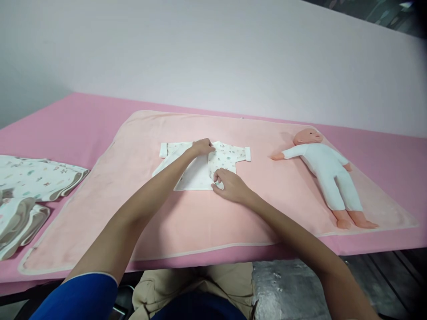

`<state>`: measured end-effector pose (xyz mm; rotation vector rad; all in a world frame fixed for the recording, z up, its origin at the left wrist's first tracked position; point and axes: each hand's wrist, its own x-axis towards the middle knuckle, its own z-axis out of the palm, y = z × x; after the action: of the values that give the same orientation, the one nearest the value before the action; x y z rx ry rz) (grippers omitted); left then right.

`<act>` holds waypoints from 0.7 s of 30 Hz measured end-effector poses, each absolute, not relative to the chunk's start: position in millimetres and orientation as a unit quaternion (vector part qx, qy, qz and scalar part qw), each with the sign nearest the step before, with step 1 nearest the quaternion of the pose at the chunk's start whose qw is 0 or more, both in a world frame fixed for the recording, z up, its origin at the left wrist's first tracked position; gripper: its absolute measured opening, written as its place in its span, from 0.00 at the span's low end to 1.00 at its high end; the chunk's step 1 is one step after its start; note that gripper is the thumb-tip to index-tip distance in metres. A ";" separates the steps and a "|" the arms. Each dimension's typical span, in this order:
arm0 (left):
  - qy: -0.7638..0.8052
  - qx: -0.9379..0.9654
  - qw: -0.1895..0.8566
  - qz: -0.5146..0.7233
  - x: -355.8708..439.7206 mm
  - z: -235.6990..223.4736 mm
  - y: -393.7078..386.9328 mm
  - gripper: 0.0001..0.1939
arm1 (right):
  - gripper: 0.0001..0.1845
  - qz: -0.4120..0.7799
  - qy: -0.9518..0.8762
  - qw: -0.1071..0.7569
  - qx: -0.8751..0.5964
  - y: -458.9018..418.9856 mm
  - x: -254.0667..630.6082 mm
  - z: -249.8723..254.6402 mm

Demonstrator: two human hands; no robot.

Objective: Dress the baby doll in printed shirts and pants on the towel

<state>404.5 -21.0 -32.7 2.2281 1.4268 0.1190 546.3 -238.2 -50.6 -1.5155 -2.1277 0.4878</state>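
Note:
A small white baby shirt (195, 171) with a pattern of little prints lies spread on a pale pink mat, its front partly folded open to a plain white inside. At the neckline, my left hand (203, 146) has its fingers closed on the edge of the cloth. Lower down, my right hand (230, 184) pinches the front edge of the shirt near the hem, thumb and fingers curled together. The left forearm crosses over the shirt and hides part of its left side. Both cuffs of the shirt stay in sight.
A baby doll (325, 169) in a white suit lies on the right of the pale pink mat (213, 226). Folded printed cloths (40, 178) rest at the left edge of the pink table (83, 115). A pale wall (213, 58) rises behind.

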 end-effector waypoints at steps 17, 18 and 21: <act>0.497 0.777 0.360 0.143 439.6 -18.2 -32.7 0.20 | 0.11 0.221 -0.633 0.356 -0.651 -273.3 606.7 -54.7; 0.475 0.783 0.368 0.159 446.1 -20.1 -37.2 0.22 | 0.12 0.204 -0.612 0.358 -0.675 -279.4 620.5 -58.2; 0.417 0.812 0.358 0.198 459.9 -32.2 -53.2 0.22 | 0.13 0.134 -0.584 0.329 -0.730 -297.6 655.6 -74.3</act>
<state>459.9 -53.2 -32.2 2.0947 1.0753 0.5119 655.6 -297.6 -74.3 -1.9112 -1.5275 0.3514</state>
